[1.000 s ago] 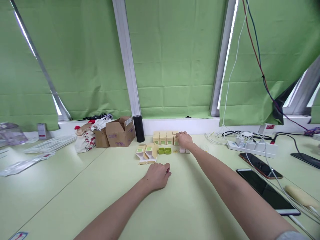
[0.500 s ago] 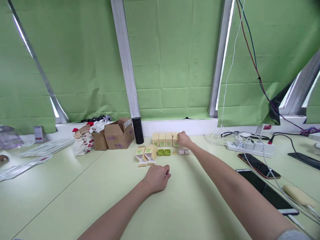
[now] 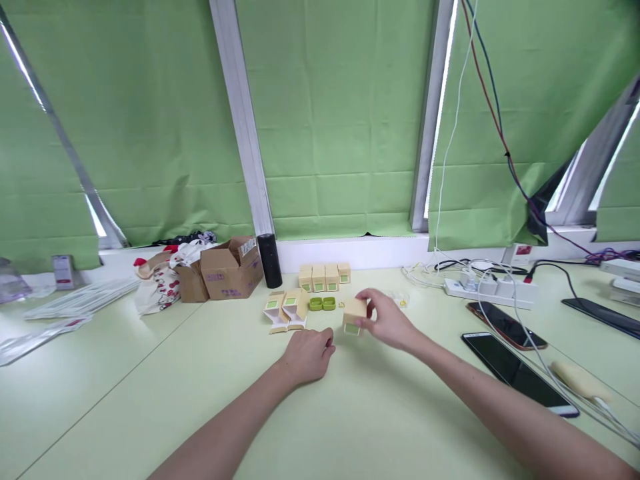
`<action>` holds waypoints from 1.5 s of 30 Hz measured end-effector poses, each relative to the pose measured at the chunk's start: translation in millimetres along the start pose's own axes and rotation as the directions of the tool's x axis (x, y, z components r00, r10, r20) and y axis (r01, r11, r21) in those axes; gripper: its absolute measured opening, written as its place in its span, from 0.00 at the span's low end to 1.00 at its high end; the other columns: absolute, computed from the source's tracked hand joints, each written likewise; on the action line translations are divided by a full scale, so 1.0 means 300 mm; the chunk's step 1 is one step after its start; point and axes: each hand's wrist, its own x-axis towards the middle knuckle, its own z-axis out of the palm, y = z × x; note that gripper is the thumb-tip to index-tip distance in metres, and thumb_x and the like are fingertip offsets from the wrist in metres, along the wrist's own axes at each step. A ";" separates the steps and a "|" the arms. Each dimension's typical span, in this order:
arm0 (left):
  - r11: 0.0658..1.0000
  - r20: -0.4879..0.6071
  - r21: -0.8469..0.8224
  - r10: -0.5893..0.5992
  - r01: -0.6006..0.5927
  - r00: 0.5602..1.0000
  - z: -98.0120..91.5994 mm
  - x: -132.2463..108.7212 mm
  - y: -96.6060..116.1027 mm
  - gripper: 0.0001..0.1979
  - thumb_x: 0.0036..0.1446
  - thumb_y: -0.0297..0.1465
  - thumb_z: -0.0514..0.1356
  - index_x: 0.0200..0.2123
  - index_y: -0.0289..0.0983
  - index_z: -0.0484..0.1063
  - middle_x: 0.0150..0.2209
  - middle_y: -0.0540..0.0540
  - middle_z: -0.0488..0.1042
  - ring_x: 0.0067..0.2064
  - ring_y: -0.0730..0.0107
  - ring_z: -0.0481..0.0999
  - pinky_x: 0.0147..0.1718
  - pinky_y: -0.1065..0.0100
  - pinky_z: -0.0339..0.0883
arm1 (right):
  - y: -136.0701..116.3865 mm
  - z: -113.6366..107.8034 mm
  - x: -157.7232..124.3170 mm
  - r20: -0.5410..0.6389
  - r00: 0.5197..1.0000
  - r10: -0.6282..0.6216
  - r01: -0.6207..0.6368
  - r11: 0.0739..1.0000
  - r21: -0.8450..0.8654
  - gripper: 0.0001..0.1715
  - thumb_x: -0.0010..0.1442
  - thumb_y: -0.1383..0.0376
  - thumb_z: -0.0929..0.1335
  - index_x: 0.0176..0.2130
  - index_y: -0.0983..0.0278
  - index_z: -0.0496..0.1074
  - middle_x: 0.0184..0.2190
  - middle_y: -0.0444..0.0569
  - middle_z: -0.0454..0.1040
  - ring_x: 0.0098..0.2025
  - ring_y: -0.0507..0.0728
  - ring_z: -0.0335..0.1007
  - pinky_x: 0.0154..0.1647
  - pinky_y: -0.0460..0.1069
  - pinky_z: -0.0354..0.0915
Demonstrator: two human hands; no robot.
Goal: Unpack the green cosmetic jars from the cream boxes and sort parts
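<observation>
My right hand [image 3: 387,319] grips a small pale-yellow cardboard box [image 3: 354,312] with a green-edged label on its front, held between thumb and fingers over the table. My left hand [image 3: 307,355] rests on the tabletop with its fingers curled in and nothing visible in them. Just beyond it are two opened pale-yellow boxes [image 3: 286,308] with white insides. Two small green trays [image 3: 322,304] lie to their right, beside a tiny yellow piece [image 3: 341,304]. Behind these stands a row of several closed pale-yellow boxes [image 3: 319,280]. A small clear item with yellow on it [image 3: 402,301] lies behind my right hand.
A brown carton [image 3: 230,272], a black cylinder [image 3: 270,261] and a printed cloth bag [image 3: 160,288] stand at the back left. To the right are a white power strip [image 3: 493,295] with tangled cables, a phone [image 3: 505,323] and a larger black-screened device [image 3: 517,373].
My right hand has taken a box from the right end of the row and brought it nearer to me. The left hand stays on the table. The view has shifted slightly.
</observation>
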 end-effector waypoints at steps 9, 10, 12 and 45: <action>0.998 -0.044 -0.053 -0.034 0.031 0.998 0.005 -0.003 -0.005 0.09 0.64 0.37 0.54 0.41 0.41 0.72 0.34 0.41 0.80 0.37 0.51 0.80 0.33 0.63 0.63 | 0.079 0.140 -0.136 0.141 0.989 0.045 -0.085 0.952 0.295 0.38 0.54 0.67 0.72 0.62 0.60 0.61 0.48 0.51 0.72 0.39 0.56 0.72 0.42 0.53 0.69; 0.996 -0.049 -0.081 -0.050 0.045 0.998 0.002 -0.002 -0.006 0.08 0.64 0.36 0.54 0.41 0.42 0.72 0.34 0.42 0.80 0.36 0.52 0.80 0.33 0.63 0.62 | 0.096 0.142 -0.134 0.150 0.987 0.050 -0.098 0.939 0.329 0.40 0.53 0.67 0.72 0.63 0.60 0.60 0.49 0.51 0.71 0.39 0.56 0.72 0.41 0.53 0.69; 0.985 -0.062 -0.160 -0.078 0.067 0.995 -0.009 0.000 -0.007 0.09 0.64 0.33 0.54 0.43 0.42 0.73 0.35 0.43 0.80 0.37 0.54 0.79 0.32 0.65 0.61 | 0.127 0.140 -0.130 0.165 0.985 0.048 -0.109 0.916 0.386 0.40 0.51 0.67 0.73 0.61 0.59 0.61 0.50 0.51 0.68 0.40 0.55 0.71 0.40 0.52 0.70; 0.672 -0.296 -0.734 -0.185 -0.099 0.937 0.059 0.020 0.024 0.13 0.53 0.23 0.56 0.43 0.39 0.71 0.40 0.46 0.77 0.44 0.62 0.75 0.46 0.63 0.66 | 0.169 0.124 -0.115 0.031 0.987 0.157 -0.145 0.793 0.592 0.21 0.57 0.62 0.66 0.51 0.60 0.68 0.36 0.48 0.79 0.34 0.56 0.71 0.32 0.49 0.61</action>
